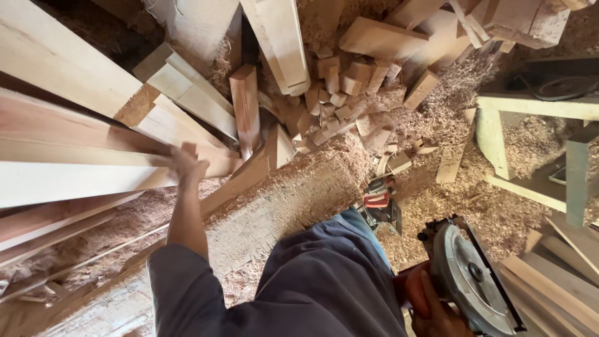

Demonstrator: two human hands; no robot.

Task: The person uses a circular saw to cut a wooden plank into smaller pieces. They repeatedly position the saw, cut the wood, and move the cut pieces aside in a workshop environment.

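Left hand (187, 163), mid-left of frame, fingers curled over the end of a long plank (81, 181) in the stack at left. Right hand (437, 309), lower right, fingers wrapped on the handle of a circular saw (471, 278) hanging low beside the leg. Risks: blade near leg; plank could slide, stack shift; sawdust floor (324, 187) looks slippery.

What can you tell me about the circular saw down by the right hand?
The circular saw sits at the lower right, gripped by the right hand on its red handle. A round, silver-grey metal guard covers the blade, with a dark base plate along its edge. It hangs tilted above the sawdust-covered floor, touching no wood. Whether the blade is spinning cannot be told.
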